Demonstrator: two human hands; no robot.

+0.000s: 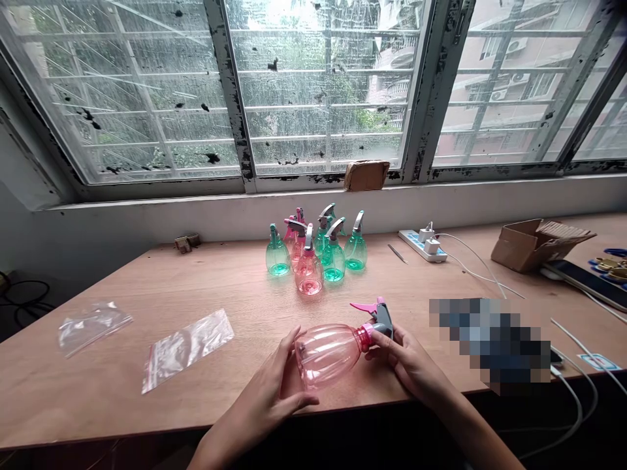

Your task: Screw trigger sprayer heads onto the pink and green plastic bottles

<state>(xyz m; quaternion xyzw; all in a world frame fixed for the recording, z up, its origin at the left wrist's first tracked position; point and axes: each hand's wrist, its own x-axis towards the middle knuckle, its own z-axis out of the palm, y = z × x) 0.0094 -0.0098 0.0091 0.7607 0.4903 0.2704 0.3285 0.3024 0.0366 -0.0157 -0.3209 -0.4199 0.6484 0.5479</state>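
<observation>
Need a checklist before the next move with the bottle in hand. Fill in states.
1. Right hand gripping the pink spray bottle at its neck: ok.
2. Left hand at the bottle's base: ok; firm contact: cannot tell.
3. Spray head on the neck: ok; tightness: cannot tell.
4. Held bottle upright: not ok, tipped sideways.
5. Standing bottles apart from both hands: ok.

Dim rm w/ daylight thru grimy window [318,117], peeling grey frame [230,85], horiz. bars, pinkish bldg [522,130] & greenery [294,98] outside, whitish wall [230,219], lt-brown wood tbl [235,284].
</observation>
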